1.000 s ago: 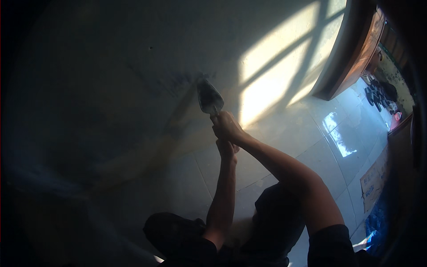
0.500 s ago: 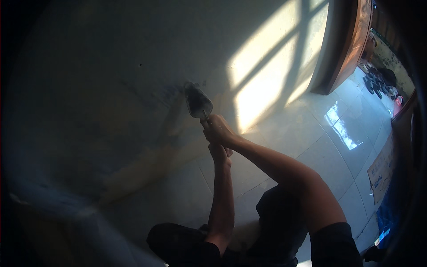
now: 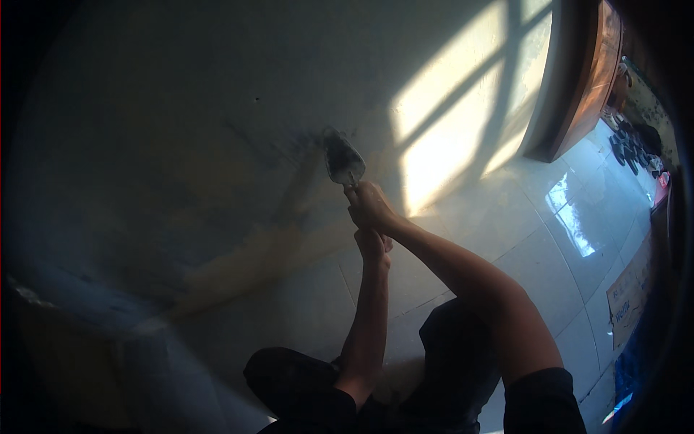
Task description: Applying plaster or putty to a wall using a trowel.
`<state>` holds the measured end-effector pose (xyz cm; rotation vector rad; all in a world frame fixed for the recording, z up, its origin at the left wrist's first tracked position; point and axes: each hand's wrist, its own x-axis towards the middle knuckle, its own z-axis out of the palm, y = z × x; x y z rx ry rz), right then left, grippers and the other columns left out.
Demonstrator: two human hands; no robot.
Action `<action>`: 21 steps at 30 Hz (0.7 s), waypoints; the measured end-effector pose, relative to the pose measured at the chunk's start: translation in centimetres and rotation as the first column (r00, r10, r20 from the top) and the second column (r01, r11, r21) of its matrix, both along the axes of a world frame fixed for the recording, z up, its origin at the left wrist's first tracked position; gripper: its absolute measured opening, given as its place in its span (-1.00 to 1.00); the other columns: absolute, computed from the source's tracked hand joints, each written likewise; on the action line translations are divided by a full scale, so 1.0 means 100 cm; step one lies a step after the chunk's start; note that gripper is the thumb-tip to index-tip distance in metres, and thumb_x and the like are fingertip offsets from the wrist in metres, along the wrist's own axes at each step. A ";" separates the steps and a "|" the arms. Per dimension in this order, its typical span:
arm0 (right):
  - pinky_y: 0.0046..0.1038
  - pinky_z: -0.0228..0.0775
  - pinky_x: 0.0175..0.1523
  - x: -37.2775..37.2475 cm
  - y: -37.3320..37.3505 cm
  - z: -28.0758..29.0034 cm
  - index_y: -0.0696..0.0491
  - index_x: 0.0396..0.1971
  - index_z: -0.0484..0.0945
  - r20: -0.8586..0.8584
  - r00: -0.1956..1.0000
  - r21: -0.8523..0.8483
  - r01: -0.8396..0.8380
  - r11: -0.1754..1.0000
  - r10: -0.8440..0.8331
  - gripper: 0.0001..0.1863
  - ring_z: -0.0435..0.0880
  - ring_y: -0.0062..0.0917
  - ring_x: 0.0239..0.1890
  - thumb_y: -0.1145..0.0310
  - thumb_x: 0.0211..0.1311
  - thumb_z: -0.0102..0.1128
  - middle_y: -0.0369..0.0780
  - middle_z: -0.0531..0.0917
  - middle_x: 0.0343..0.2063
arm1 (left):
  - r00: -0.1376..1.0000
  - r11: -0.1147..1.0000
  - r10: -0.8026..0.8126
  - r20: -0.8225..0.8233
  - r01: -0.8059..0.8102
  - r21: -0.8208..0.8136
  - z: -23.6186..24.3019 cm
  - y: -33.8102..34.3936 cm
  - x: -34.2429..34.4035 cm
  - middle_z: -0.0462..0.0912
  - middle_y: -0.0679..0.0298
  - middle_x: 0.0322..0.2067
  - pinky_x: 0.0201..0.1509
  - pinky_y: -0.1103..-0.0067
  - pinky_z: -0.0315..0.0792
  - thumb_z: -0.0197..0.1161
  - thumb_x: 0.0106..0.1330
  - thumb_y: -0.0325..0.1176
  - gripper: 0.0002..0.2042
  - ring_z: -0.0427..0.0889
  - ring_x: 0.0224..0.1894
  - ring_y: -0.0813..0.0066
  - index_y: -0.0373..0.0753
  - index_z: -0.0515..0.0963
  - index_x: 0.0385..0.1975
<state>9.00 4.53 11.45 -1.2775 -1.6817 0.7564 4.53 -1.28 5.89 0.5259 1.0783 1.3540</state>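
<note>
My right hand [image 3: 370, 205] is closed round the handle of a trowel [image 3: 343, 158]. Its grey, dark-smeared blade points up at a smudged patch on the pale wall [image 3: 181, 145], with the tip at or touching it. Directly below, my left hand [image 3: 374, 247] is closed on the handle's lower end, which is mostly hidden by the two hands. A small dark hole [image 3: 256, 99] sits in the wall left of the blade.
Pale floor tiles [image 3: 528, 275] run along the wall's foot. A wooden frame [image 3: 578, 116] stands at the upper right, with shoes [image 3: 626, 150] beyond. Flattened cardboard [image 3: 626, 304] and blue plastic [image 3: 627, 372] lie at the right. My dark-clothed knees [image 3: 452, 333] are below.
The view has swung slightly and back. Measured against the small hole, the trowel and both hands have shifted a little upward along the wall; both hands keep their grip.
</note>
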 end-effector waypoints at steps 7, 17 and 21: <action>-0.11 0.38 -0.37 -0.008 0.002 0.011 0.27 -0.60 0.48 0.020 0.999 0.009 -0.043 0.999 0.043 -0.55 0.62 -0.08 -0.54 0.20 0.34 -0.11 0.06 0.55 -0.68 | 1.000 1.000 -0.017 0.023 0.017 0.023 -0.003 0.005 -0.010 0.15 0.47 -0.85 -0.80 0.60 -0.08 -0.08 0.44 -0.03 -0.55 0.11 -0.88 0.66 -0.12 0.27 -0.71; -0.06 0.36 -0.34 -0.013 0.003 0.012 0.31 -0.59 0.46 -0.042 0.999 0.085 0.025 0.996 -0.021 -0.56 0.62 -0.02 -0.53 0.23 0.34 -0.10 0.13 0.49 -0.69 | 0.999 0.999 0.012 -0.039 -0.010 0.048 0.007 0.007 -0.012 0.14 0.46 -0.86 -0.78 0.59 -0.09 -0.05 0.43 -0.04 -0.53 0.09 -0.87 0.65 -0.11 0.27 -0.75; -0.08 0.36 -0.36 -0.003 0.000 0.009 0.30 -0.60 0.46 -0.033 0.999 -0.026 -0.018 0.999 0.017 -0.56 0.60 -0.02 -0.56 0.24 0.34 -0.09 0.11 0.49 -0.70 | 0.999 1.000 -0.007 -0.049 0.006 -0.022 0.002 0.008 -0.009 0.15 0.45 -0.86 -0.79 0.59 -0.06 -0.07 0.44 0.00 -0.51 0.11 -0.87 0.64 -0.13 0.27 -0.74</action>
